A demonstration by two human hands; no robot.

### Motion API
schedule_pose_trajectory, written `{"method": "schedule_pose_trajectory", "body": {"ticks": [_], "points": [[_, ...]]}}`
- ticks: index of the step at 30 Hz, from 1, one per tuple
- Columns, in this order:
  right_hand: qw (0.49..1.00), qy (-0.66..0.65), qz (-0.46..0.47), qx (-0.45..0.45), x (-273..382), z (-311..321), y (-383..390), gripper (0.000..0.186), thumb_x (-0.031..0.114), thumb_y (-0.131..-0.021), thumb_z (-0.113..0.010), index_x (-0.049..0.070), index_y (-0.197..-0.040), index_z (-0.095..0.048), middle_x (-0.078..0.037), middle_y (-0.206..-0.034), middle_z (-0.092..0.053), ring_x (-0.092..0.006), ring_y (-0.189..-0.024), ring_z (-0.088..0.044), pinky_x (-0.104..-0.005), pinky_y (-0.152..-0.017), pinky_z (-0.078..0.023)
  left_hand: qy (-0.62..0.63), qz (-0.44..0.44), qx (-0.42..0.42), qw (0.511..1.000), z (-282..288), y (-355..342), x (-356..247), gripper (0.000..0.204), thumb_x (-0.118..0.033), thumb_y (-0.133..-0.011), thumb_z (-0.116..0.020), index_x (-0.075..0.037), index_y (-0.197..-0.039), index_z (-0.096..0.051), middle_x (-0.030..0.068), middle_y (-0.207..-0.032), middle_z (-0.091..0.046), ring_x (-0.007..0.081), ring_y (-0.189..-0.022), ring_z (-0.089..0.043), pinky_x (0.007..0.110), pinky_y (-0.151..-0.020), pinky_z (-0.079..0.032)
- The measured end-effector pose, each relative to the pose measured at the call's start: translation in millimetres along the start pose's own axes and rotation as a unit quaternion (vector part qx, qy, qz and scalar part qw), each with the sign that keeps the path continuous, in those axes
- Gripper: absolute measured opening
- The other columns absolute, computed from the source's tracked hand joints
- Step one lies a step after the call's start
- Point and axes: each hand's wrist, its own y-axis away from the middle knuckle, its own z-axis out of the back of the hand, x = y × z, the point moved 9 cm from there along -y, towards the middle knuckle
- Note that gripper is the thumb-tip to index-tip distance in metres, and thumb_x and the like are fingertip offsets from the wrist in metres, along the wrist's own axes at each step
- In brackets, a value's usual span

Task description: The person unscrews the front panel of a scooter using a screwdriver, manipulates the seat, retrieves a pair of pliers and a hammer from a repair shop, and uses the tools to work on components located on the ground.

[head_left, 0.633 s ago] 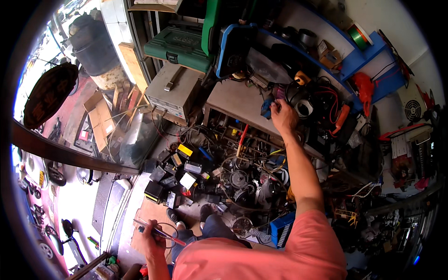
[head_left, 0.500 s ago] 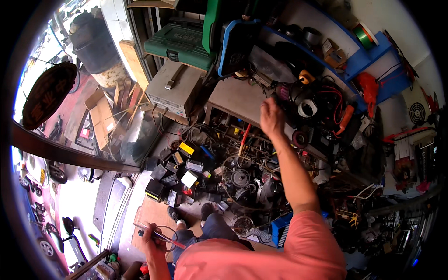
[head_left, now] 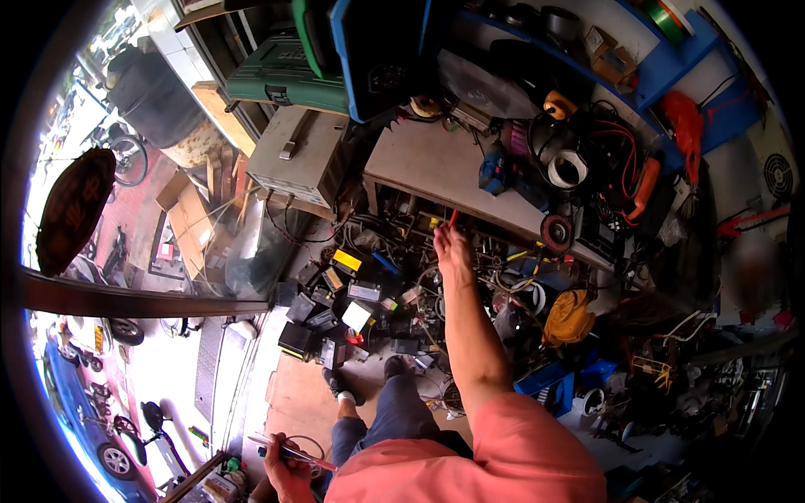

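Near the middle of the frame, a red handle (head_left: 454,219) pokes up by the front edge of a workbench (head_left: 407,163). The right hand (head_left: 453,250) is right by it, fingers bent; I can't tell if they grip it. Reaching seems to be the step, and a good hold would call for care around the tangled cables (head_left: 394,225). At the lower left, the left hand (head_left: 286,474) has its fingers wrapped around a thin tool (head_left: 312,458). Above, a blue power tool (head_left: 498,171) lies on the bench.

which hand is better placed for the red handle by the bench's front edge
The right hand, most likely: it is right at the red handle near the bench, though whether it grips it is unclear. The left hand is farther away and occupied with a slender tool.
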Motion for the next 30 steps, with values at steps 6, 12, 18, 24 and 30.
{"method": "schedule_pose_trajectory", "body": {"ticks": [6,12,18,24,30], "points": [[0.997,-0.049,0.039,0.044,21.9,-32.9,-8.9,0.018,0.027,-0.103,-0.062,0.016,-0.117,-0.064,-0.001,-0.107,-0.071,-0.0202,-0.097,-0.071,-0.0308,-0.079,-0.056,-0.018,-0.001,0.056,0.998,-20.1,6.0,-1.6,0.024,-0.033,-0.103,-0.061,-0.01,-0.096,-0.064,0.0014,-0.065,-0.063,0.0061,-0.041,-0.043,0.024,-0.039,-0.035],[0.95,0.191,-0.103,0.223,-29.9,-40.0,106.6,0.014,0.021,-0.101,-0.064,0.009,-0.109,-0.066,-0.01,-0.1,-0.076,-0.0225,-0.088,-0.076,-0.0317,-0.066,-0.059,0.001,0.006,0.048,0.999,-4.7,3.3,8.0,0.024,-0.034,-0.102,-0.062,-0.011,-0.096,-0.064,0.0015,-0.065,-0.062,0.0074,-0.041,-0.044,0.025,-0.039,-0.036],[0.985,0.088,-0.147,-0.021,-108.1,131.3,-9.1,0.016,0.026,-0.102,-0.064,0.011,-0.106,-0.066,-0.007,-0.1,-0.075,-0.0232,-0.093,-0.075,-0.036,-0.071,-0.059,-0.077,-0.003,-0.036,0.996,-46.2,28.4,3.4,0.025,-0.021,-0.104,-0.057,-0.002,-0.094,-0.068,0.0018,-0.066,-0.059,0.0117,-0.05,-0.046,0.028,-0.046,-0.042],[0.993,-0.114,0.001,-0.014,-83.3,105.4,-121.4,0.022,0.022,-0.104,-0.057,0.008,-0.12,-0.059,-0.01,-0.12,-0.069,-0.0269,-0.111,-0.069,-0.0389,-0.09,-0.058,-0.106,0.029,-0.142,0.984,-19.9,23.5,26.4,0.024,-0.022,-0.101,-0.06,-0.01,-0.08,-0.063,-0.0014,-0.062,-0.051,0.0138,-0.054,-0.049,0.03,-0.049,-0.044],[0.946,-0.281,0.038,0.156,-64.0,78.1,-149.0,0.024,0.01,-0.101,-0.057,0.003,-0.123,-0.056,-0.012,-0.118,-0.067,-0.0282,-0.113,-0.066,-0.0416,-0.096,-0.057,-0.141,0.08,-0.139,0.977,-34.3,27.2,40.8,0.017,-0.017,-0.102,-0.057,-0.008,-0.089,-0.065,0.001,-0.07,-0.056,0.0142,-0.057,-0.048,0.034,-0.06,-0.051]]}}
